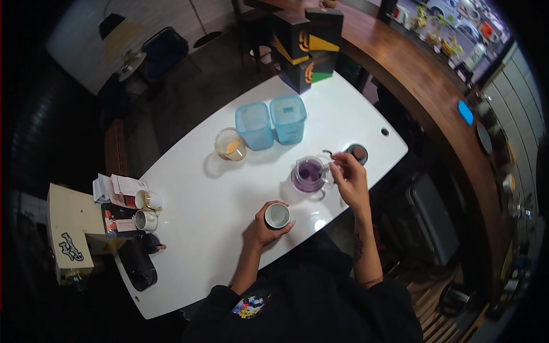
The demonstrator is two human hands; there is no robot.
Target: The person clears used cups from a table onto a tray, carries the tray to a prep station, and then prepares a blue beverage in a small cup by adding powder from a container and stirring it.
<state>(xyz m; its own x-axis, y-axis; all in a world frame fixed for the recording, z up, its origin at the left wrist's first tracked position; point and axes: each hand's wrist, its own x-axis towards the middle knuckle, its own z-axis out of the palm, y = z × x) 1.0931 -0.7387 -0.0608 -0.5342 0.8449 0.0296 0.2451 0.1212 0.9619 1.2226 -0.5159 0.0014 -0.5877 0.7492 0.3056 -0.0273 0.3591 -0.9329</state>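
My left hand [266, 224] wraps round a cup [278, 215] near the table's front edge. The cup is pale inside, and its mouth faces up. Farther right stands a clear glass jug [309, 175] with purple liquid in it. My right hand [350, 177] is at the jug's right side, by its handle, with thumb and fingers drawn together. What they grip, if anything, is hidden. A small dark hooked piece [327, 152] shows just beyond these fingertips. Behind the hand sits a round dark object [358, 152], partly covered.
Two light-blue plastic containers [254, 126] and a glass mug [230, 144] with something orange-yellow inside stand toward the back. Dark boxes [303, 48] are stacked at the far end. Mugs [146, 220], papers [128, 186] and a cream machine [71, 234] are at the left.
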